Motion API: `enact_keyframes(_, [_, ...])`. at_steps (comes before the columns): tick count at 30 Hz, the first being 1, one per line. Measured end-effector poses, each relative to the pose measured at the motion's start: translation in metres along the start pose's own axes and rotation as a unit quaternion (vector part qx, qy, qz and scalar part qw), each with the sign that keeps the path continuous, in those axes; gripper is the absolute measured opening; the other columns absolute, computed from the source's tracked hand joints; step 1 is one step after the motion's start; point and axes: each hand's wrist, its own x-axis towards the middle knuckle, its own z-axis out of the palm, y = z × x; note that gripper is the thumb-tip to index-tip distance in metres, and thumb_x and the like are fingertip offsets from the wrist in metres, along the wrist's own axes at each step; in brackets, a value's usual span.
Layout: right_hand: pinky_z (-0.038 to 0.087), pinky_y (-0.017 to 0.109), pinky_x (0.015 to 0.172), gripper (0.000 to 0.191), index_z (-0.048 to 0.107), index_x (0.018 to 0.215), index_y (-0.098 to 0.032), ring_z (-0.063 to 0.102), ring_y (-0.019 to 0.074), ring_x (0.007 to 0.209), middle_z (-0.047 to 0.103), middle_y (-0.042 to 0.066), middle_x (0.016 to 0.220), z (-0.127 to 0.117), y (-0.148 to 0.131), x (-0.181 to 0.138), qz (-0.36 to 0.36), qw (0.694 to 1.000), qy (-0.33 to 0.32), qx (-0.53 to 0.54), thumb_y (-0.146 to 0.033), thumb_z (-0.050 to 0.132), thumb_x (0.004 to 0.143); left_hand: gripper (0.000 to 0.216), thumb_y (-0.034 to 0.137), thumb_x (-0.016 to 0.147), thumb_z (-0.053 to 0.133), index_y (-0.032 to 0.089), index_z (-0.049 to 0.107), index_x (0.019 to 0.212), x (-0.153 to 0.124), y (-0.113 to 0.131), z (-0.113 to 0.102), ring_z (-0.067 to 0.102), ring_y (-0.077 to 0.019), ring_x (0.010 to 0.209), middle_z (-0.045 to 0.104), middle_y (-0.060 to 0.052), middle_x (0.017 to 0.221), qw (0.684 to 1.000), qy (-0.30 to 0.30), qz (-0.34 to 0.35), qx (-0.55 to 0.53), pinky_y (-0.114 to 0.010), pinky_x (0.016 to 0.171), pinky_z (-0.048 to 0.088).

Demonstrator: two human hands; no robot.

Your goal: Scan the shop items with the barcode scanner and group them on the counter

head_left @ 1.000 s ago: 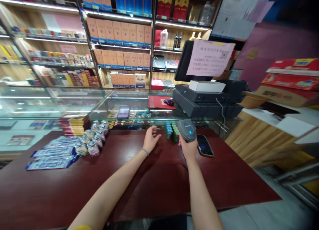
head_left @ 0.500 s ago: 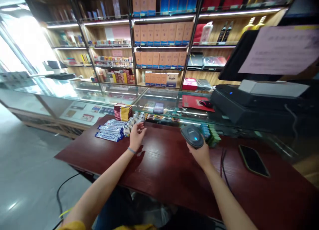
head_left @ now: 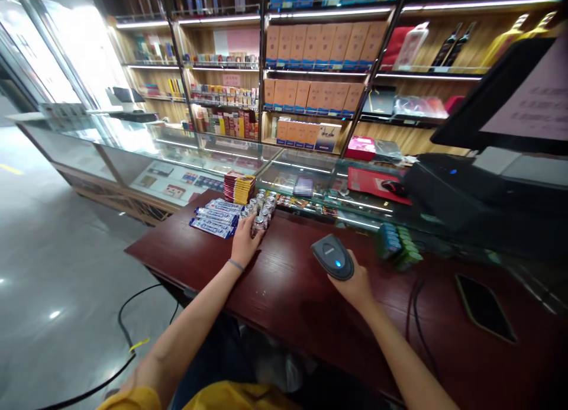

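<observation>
My left hand (head_left: 245, 242) is at the near end of a cluster of small clear jars with silvery lids (head_left: 265, 210). Its fingers and thumb are apart beside the front jar (head_left: 259, 223); whether they touch it I cannot tell. In my right hand (head_left: 354, 286) is a dark handheld barcode scanner (head_left: 331, 255) with a blue light lit, held above the table. Left of the jars lie several blue and white long packets (head_left: 213, 225). Behind them stands a stack of red and yellow packs (head_left: 238, 188).
On the brown table (head_left: 284, 280), green packs (head_left: 407, 250) and blue packs (head_left: 389, 239) stand right of the scanner. A phone (head_left: 486, 308) and a black cable (head_left: 417, 315) lie farther right. A glass counter (head_left: 319, 173) with a red mat (head_left: 377, 185) and a monitor (head_left: 492, 96) borders the far side.
My left hand has moved onto the near end of the jars. The scanner in my right hand has shifted left, away from the green and blue packs. The view has turned right.
</observation>
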Motion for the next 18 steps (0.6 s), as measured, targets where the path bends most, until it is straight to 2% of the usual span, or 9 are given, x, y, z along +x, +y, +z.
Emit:
enact_keyframes(4, [0.052,0.031,0.055,0.037,0.055,0.104,-0.025,0.074,0.0289,0.063,0.074,0.004,0.071,-0.001,-0.007,0.0,-0.015,1.0,0.002,-0.015,-0.038,0.065,0.07,0.057,0.019,0.08,0.072,0.024,0.057,0.134,0.0,0.004,0.003,0.051,-0.0322,0.125,0.057,-0.013,0.127,0.999,-0.02,0.025,0.043,-0.049,0.112,0.039])
enact_keyframes(12, [0.052,0.031,0.053,0.037,0.056,0.106,-0.025,0.075,0.0304,0.063,0.075,0.005,0.072,-0.006,-0.01,-0.002,-0.034,0.998,-0.004,-0.054,-0.038,0.064,0.073,0.04,0.016,0.079,0.071,0.022,0.06,0.117,-0.003,0.002,0.006,0.058,-0.0298,0.111,0.061,-0.011,0.111,0.998,-0.042,0.021,0.041,-0.048,0.103,0.046])
enact_keyframes(14, [0.052,0.031,0.053,0.039,0.056,0.109,-0.025,0.075,0.0299,0.062,0.076,0.005,0.073,-0.008,-0.008,-0.002,-0.044,0.997,0.004,-0.063,-0.038,0.064,0.073,0.039,0.02,0.08,0.071,0.022,0.059,0.118,-0.004,0.004,0.008,0.059,-0.028,0.111,0.062,-0.011,0.113,0.999,-0.046,0.011,0.002,-0.046,0.103,0.047])
enact_keyframes(16, [0.051,0.031,0.054,0.042,0.056,0.112,-0.025,0.074,0.0298,0.062,0.076,0.004,0.073,-0.009,-0.006,-0.003,-0.05,0.996,0.015,-0.075,-0.037,0.065,0.073,0.042,0.026,0.082,0.072,0.022,0.057,0.122,-0.005,0.009,0.01,0.06,-0.0255,0.112,0.061,-0.01,0.12,0.995,-0.047,-0.024,-0.083,-0.042,0.1,0.051])
enact_keyframes(18, [0.052,0.032,0.054,0.045,0.056,0.115,-0.024,0.074,0.0297,0.063,0.076,0.005,0.076,-0.009,-0.005,-0.004,-0.055,0.994,0.026,-0.09,-0.037,0.065,0.073,0.049,0.034,0.084,0.071,0.024,0.054,0.129,-0.005,0.016,0.01,0.063,-0.0225,0.11,0.061,-0.009,0.124,0.973,-0.073,-0.083,-0.203,-0.038,0.093,0.055])
